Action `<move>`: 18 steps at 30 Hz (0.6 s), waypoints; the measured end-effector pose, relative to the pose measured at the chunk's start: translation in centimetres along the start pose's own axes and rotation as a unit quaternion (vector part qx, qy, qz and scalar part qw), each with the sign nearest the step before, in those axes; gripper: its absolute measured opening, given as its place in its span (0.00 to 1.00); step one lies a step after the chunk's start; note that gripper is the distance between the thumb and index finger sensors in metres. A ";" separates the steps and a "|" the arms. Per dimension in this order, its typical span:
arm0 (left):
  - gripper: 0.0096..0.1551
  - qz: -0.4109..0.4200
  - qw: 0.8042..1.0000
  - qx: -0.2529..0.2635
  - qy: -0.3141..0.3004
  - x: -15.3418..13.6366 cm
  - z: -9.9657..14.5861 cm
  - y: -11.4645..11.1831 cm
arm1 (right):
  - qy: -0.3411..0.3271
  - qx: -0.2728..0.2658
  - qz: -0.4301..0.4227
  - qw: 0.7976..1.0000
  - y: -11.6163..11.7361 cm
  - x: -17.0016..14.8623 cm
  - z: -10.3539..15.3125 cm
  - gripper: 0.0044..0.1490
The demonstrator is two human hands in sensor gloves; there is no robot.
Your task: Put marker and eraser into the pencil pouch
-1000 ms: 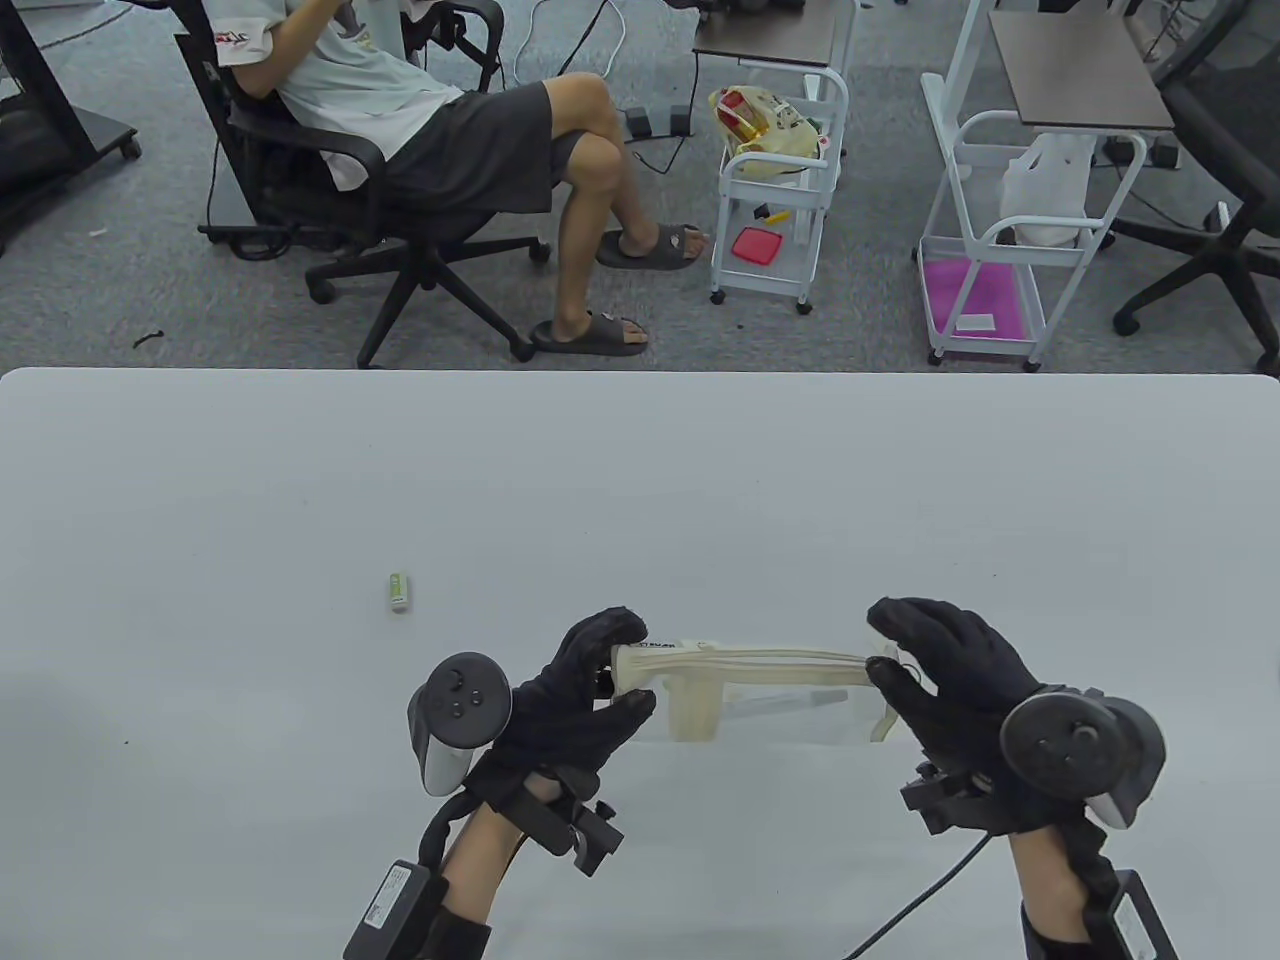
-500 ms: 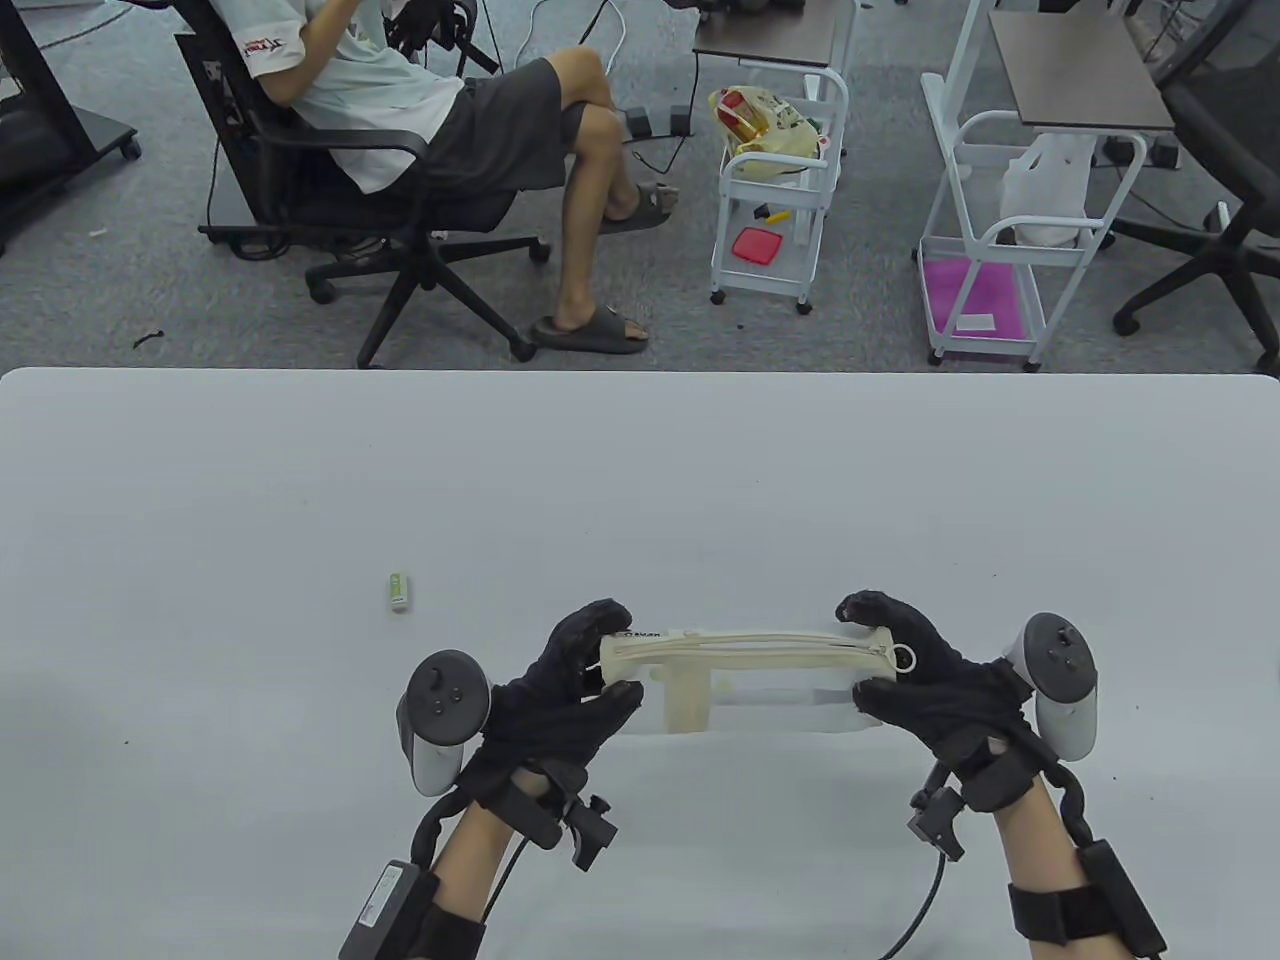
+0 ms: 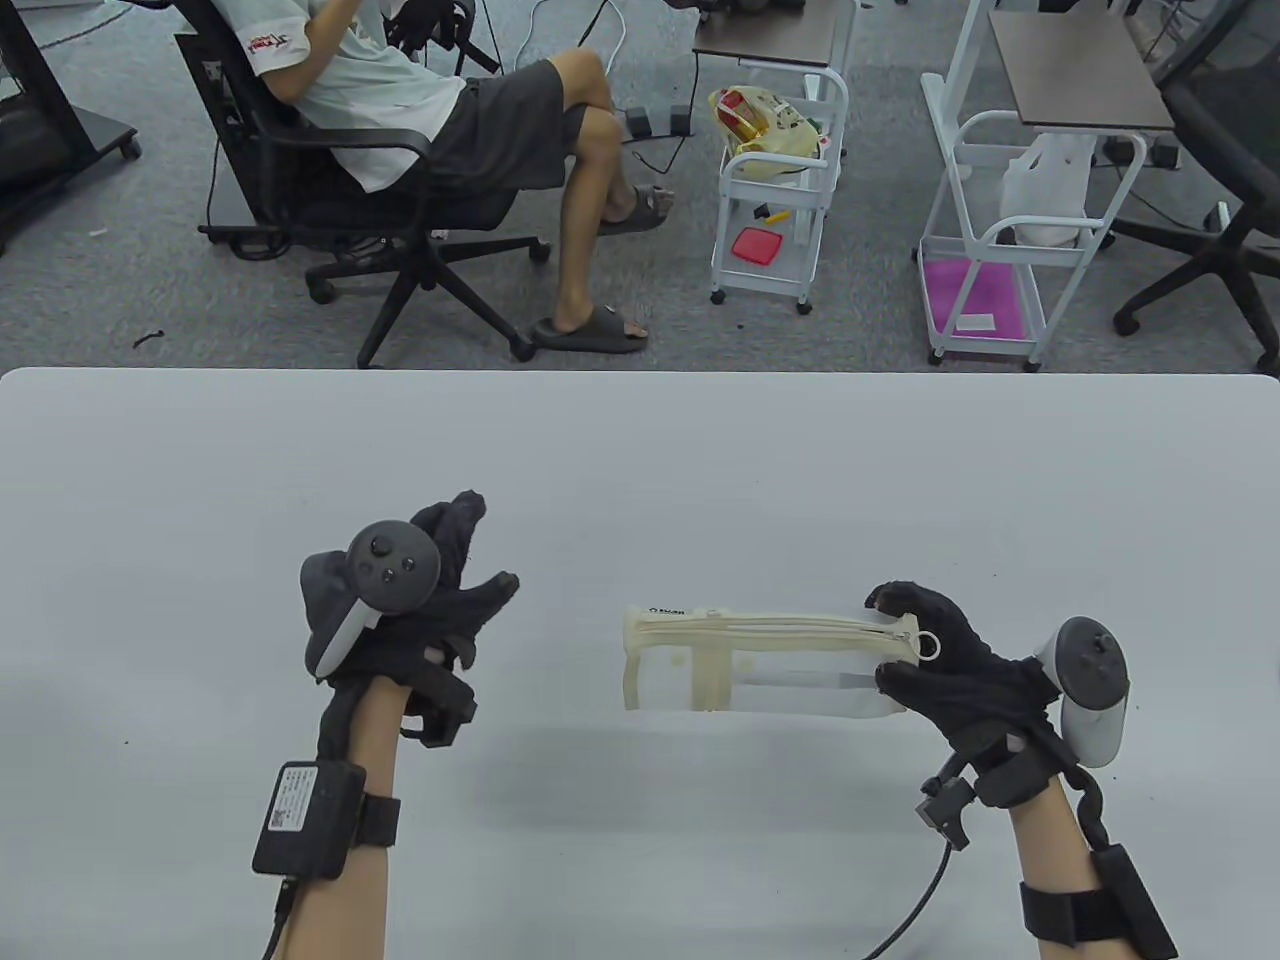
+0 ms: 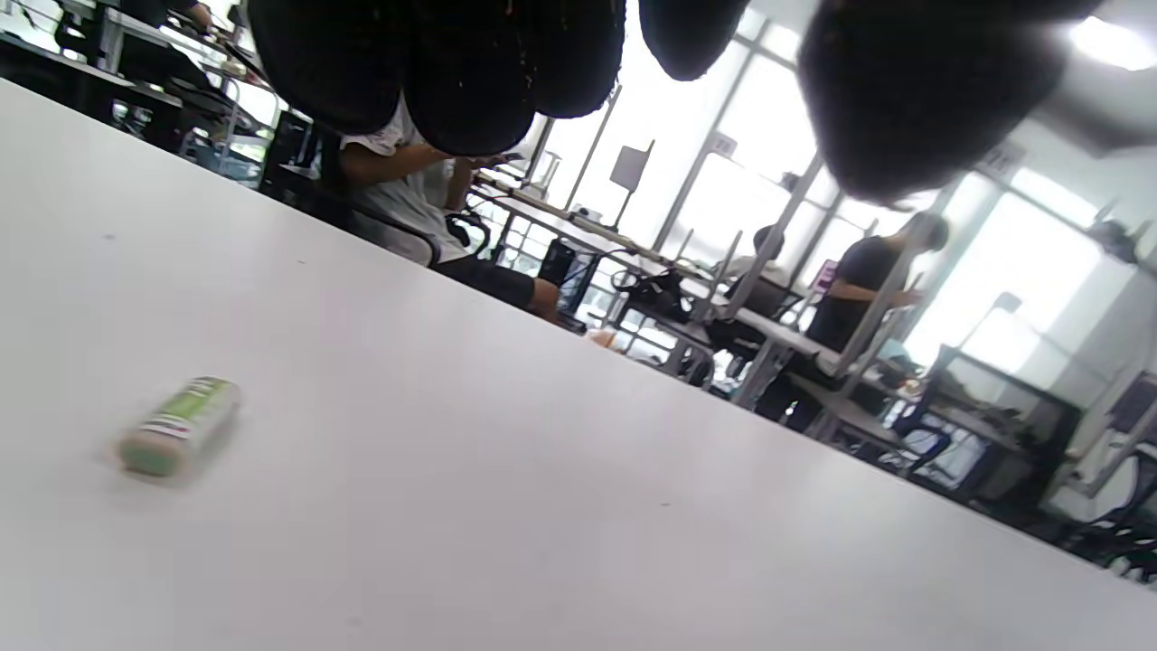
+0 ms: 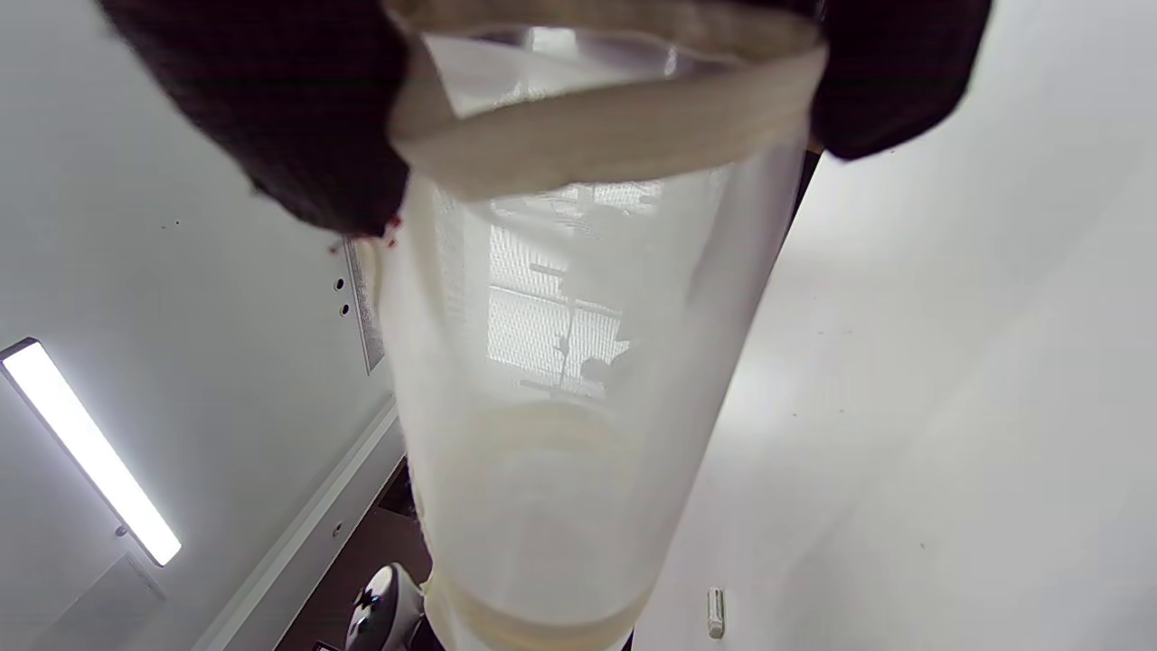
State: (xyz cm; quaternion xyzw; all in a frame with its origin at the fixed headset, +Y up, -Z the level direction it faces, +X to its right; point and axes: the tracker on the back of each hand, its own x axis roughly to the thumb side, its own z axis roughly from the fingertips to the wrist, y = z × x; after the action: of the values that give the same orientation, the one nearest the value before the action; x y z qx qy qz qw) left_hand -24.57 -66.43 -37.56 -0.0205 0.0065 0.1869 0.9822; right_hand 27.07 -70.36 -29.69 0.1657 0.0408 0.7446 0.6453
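The clear pencil pouch [image 3: 760, 665] with cream trim is held off the table by its right end. My right hand [image 3: 895, 640] grips that end beside the zipper ring [image 3: 931, 645]. A pale long shape shows faintly through the pouch wall. In the right wrist view the pouch [image 5: 560, 362] hangs away from my fingers [image 5: 271, 117]. My left hand [image 3: 480, 545] is open and empty, hovering left of the pouch. It hides the eraser in the table view. The green and white eraser [image 4: 178, 425] lies on the table below my left fingers [image 4: 434, 63]; it also shows small in the right wrist view [image 5: 715, 612].
The white table [image 3: 640, 450] runs to a far edge. Beyond it a person sits in an office chair [image 3: 380, 190], and two white carts [image 3: 775, 190] stand on the floor.
My left hand let go of the pouch's left end and moved up and left, over the eraser. My right hand now holds the pouch alone and has lifted it slightly.
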 end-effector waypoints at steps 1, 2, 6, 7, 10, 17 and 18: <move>0.49 -0.037 0.998 -0.003 0.043 -1.2 -1.1 -0.6 | 0.001 0.000 0.002 1.000 0.1 -0.1 0.0 0.48; 0.48 -0.074 0.994 -0.008 0.078 -2.4 -2.0 -1.4 | 0.003 0.002 0.005 1.000 0.2 -0.1 0.0 0.48; 0.44 -0.172 0.969 -0.030 0.177 -5.6 -4.2 -3.8 | 0.010 0.007 0.015 1.000 0.4 -0.4 -0.1 0.48; 0.45 -0.185 0.961 -0.036 0.203 -6.5 -4.6 -4.6 | 0.012 0.007 0.018 1.000 0.5 -0.4 -0.1 0.47; 0.46 -0.169 0.957 -0.059 0.227 -8.0 -5.6 -6.0 | 0.014 0.006 0.022 1.000 0.5 -0.5 -0.1 0.47; 0.29 -0.182 0.956 -0.069 0.219 -8.0 -6.7 -6.8 | 0.021 -0.002 0.024 1.000 0.2 -0.6 0.0 0.47; 0.29 -0.177 0.957 -0.076 0.219 -8.0 -6.8 -6.8 | 0.021 -0.003 0.024 0.999 0.2 -0.6 0.0 0.47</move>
State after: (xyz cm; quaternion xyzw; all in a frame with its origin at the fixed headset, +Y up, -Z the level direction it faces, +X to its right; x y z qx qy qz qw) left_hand -29.51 -75.95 -43.88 -0.1366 0.2031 0.0009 0.9696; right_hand 26.98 -71.01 -29.75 0.1487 0.0480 0.7633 0.6269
